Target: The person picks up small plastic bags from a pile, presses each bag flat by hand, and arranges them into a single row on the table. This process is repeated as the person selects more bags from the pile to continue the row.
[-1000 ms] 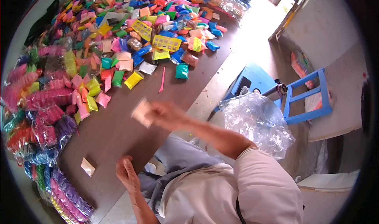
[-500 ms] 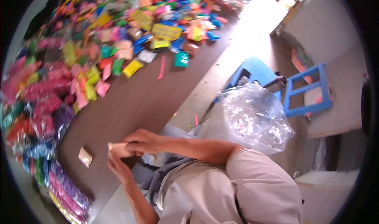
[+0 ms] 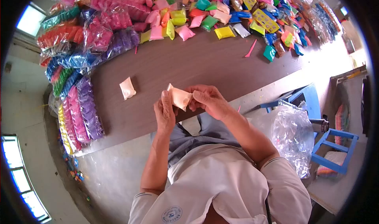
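Note:
A small peach-coloured clay packet is stretched between my two hands above the near part of the brown table. My left hand pinches its left end, thumb on top. At the other end, the fingers and thumb of my right hand are closed on its edge. A second pale peach packet lies flat on the table, to the left of my hands and apart from them.
Colourful loose packets are heaped along the table's far side, with a pink plastic stick in front. Bagged strips of packets lie on the left. At right stand a clear plastic bag and a blue frame.
My head view has turned, so the table now lies more level and the heap sits further right. Both hands still hold the packet, which now shows more fully between them.

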`<state>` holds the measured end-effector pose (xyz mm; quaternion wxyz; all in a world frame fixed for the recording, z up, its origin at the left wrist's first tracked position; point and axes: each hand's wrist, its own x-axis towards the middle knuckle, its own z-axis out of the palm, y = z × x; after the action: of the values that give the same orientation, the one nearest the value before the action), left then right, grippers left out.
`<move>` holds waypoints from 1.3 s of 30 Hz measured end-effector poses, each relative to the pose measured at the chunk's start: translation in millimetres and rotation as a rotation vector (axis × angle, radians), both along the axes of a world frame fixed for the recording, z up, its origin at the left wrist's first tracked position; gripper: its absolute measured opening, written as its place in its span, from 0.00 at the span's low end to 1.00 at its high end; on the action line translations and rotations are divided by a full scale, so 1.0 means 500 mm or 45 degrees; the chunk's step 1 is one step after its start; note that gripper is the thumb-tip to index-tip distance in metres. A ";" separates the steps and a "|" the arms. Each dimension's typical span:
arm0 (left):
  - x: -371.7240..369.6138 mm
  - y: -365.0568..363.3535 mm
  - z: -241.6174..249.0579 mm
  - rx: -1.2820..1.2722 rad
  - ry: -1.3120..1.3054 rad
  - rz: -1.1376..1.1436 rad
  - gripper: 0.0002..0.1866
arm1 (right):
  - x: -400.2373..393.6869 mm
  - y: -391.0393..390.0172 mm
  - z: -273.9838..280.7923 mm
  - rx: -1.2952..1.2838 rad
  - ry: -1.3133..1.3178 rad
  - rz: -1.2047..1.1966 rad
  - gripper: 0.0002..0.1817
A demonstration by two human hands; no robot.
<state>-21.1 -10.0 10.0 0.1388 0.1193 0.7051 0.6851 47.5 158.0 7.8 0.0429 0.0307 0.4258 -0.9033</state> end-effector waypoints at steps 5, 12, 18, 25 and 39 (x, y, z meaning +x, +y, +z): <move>0.007 0.010 0.000 -0.042 0.062 0.039 0.34 | -0.004 -0.011 0.011 0.368 -0.016 0.005 0.21; 0.007 -0.001 0.007 -0.018 -0.051 -0.045 0.32 | 0.003 -0.003 0.002 0.416 -0.104 0.007 0.18; 0.001 -0.014 -0.019 0.141 -0.045 -0.179 0.24 | -0.005 -0.014 0.008 0.295 -0.009 -0.042 0.18; 0.007 -0.006 -0.005 0.106 -0.007 -0.170 0.20 | -0.007 -0.035 0.002 0.479 0.054 -0.238 0.17; 0.005 -0.019 -0.026 -0.179 0.390 -0.169 0.13 | -0.053 0.037 0.026 0.909 0.168 0.128 0.17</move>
<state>-18.8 -19.4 -2.9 0.0828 0.2587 0.7547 0.5972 20.8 176.6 20.8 0.0461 -0.0357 0.7172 -0.6945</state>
